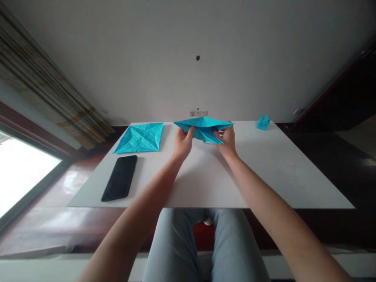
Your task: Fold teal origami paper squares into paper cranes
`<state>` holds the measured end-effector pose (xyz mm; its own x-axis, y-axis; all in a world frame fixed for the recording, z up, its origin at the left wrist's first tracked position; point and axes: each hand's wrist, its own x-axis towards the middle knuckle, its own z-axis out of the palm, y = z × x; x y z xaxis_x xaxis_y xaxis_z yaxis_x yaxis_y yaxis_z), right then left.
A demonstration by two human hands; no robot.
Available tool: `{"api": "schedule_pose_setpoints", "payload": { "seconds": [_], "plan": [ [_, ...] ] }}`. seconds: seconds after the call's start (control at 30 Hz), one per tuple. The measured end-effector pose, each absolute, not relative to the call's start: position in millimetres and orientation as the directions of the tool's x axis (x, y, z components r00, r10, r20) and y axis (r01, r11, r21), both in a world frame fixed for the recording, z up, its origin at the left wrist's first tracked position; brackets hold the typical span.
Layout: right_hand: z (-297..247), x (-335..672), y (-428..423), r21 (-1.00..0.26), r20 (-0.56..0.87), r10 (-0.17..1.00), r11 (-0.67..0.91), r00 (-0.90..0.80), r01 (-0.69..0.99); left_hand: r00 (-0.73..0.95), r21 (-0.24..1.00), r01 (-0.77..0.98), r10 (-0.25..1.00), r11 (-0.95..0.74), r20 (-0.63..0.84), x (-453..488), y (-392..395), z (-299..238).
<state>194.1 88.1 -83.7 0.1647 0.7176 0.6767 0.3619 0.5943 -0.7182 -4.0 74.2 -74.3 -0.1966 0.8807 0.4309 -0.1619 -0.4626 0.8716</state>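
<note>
Between both hands I hold a partly folded sheet of blue origami paper (203, 122) above the far half of the table. Its top edge spreads into a long point on each side, and a loose flap hangs below the middle. My left hand (183, 143) pinches the paper's left part, thumb on the near face. My right hand (227, 140) grips the right part, with its thumb at the lower flap. Most fingers behind the paper are hidden.
On the white table (282, 172), a creased blue sheet (141, 138) lies at the back left. A black phone (120, 178) is nearer to me. At the back right stands a small blue folded paper figure (263, 122). A wall (158, 78) rises behind.
</note>
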Motion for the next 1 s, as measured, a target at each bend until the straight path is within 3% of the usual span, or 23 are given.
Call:
{"api": "schedule_pose_setpoints", "payload": {
  "seconds": [0.23,0.57,0.77,0.9,1.0],
  "plan": [
    [-81.5,196.0,92.3,-0.722,0.658,0.735,0.551,0.167,0.418,-0.331,0.835,-0.142,0.82,-0.532,0.467,-10.1,75.3,-68.9],
    [-73.8,193.8,84.2,-0.707,0.677,0.727,0.6,0.113,0.374,-0.336,0.874,-0.347,0.915,-0.34,0.223,-13.9,74.6,-58.8],
    [-68.3,195.0,78.1,-0.637,0.73,0.679,0.633,0.08,0.44,-0.114,0.902,-0.428,0.993,-0.06,0.012,-13.5,62.8,-49.0],
    [-64.7,197.1,74.2,-0.55,0.766,0.642,0.649,0.01,0.526,0.115,0.911,-0.347,0.974,0.223,-0.195,-13.1,54.4,-46.7],
    [-61.6,197.6,72.2,-0.46,0.794,0.604,0.669,-0.068,0.584,0.207,0.899,-0.318,0.947,0.303,-0.246,-12.5,51.6,-45.7]
  ]
}}
